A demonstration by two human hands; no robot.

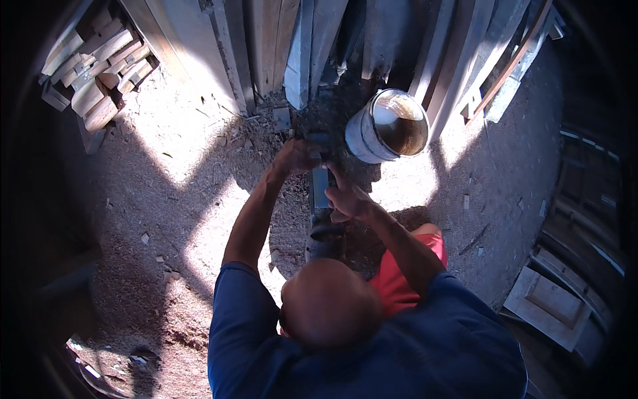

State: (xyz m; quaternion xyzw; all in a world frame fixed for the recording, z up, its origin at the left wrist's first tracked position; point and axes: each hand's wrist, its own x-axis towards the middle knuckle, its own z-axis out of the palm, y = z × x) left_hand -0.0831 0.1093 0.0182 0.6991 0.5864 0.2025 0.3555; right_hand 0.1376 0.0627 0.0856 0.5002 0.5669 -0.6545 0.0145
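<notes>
A flat blue-grey bar (320, 189) lies lengthwise between the two hands, left of the bucket (362, 138). The left hand (296, 158) bends over its far end, beside a dark blurred piece (319, 140); the right hand (349, 201) is at its right edge, fingers partly curled — whether either grip closes on anything, I cannot tell. Good handling likely means steady wrists, even pressure — and fingertips clear of edges.

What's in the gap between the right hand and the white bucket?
In the head view, just a short strip of partly shaded ground lies between the right hand and the white bucket.
</notes>
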